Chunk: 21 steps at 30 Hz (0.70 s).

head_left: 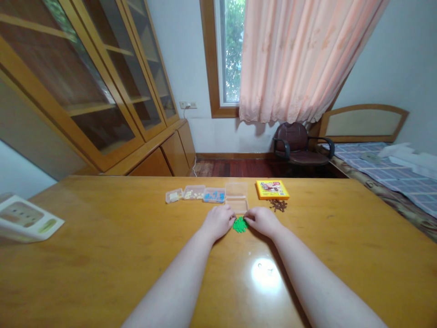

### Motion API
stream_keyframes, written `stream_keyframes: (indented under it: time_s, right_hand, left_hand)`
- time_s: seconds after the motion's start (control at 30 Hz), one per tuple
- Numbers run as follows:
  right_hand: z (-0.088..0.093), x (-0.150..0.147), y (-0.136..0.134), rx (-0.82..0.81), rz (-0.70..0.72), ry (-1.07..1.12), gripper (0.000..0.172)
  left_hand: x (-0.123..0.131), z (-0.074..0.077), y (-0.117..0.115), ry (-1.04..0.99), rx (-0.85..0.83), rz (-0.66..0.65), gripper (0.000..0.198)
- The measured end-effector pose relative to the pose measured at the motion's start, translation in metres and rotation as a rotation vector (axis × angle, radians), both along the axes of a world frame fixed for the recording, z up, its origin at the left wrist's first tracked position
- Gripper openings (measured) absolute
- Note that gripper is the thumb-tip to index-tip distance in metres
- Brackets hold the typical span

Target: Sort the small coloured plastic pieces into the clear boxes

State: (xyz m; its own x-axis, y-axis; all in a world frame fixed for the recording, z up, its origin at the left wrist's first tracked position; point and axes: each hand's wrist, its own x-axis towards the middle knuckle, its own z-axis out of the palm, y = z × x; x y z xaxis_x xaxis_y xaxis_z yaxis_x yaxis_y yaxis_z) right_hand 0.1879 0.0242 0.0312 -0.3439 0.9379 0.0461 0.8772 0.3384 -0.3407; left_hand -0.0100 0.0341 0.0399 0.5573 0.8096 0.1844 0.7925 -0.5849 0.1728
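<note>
A small pile of bright green pieces (240, 225) lies on the wooden table between my two hands. My left hand (221, 220) is closed, its curled fingertips at the pile's left edge. From the other side my right hand (262, 220) reaches in, thumb and fingers pinched together at the upper right edge of the pile. What either set of fingertips holds is too small to make out. Just beyond the hands stands a clear plastic box (236, 205) with its lid raised and no pieces showing inside.
Left of that box are a box of blue pieces (214, 196), one of cream pieces (194, 193) and one of pale pieces (175, 196). Brown pieces (278, 205) lie before a yellow box (272, 189). A white plastic holder (29, 218) stands at the table's left.
</note>
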Motion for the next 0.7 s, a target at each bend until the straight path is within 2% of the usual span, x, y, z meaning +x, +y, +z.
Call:
stream_keyframes:
  time_s: [0.2, 0.33, 0.53, 0.63, 0.7]
  right_hand:
    - [-0.003, -0.002, 0.000, 0.024, 0.013, 0.035, 0.021]
    - [-0.006, -0.001, 0.002, 0.010, -0.009, 0.205, 0.020]
    - [-0.010, 0.001, 0.007, 0.096, -0.205, 0.398, 0.028]
    - [-0.009, -0.001, 0.007, 0.033, -0.194, 0.443, 0.035]
    - [-0.008, -0.001, 0.006, 0.008, -0.174, 0.442, 0.034]
  left_hand:
    - [-0.003, -0.003, 0.006, -0.179, 0.080, 0.121, 0.019]
    - [-0.005, -0.004, 0.010, -0.196, 0.048, 0.194, 0.021]
    - [-0.011, 0.003, 0.004, -0.007, -0.063, 0.016, 0.016]
    - [-0.013, 0.006, 0.002, 0.048, -0.095, -0.029, 0.016]
    - [-0.014, 0.007, 0.002, 0.056, -0.111, -0.030, 0.015]
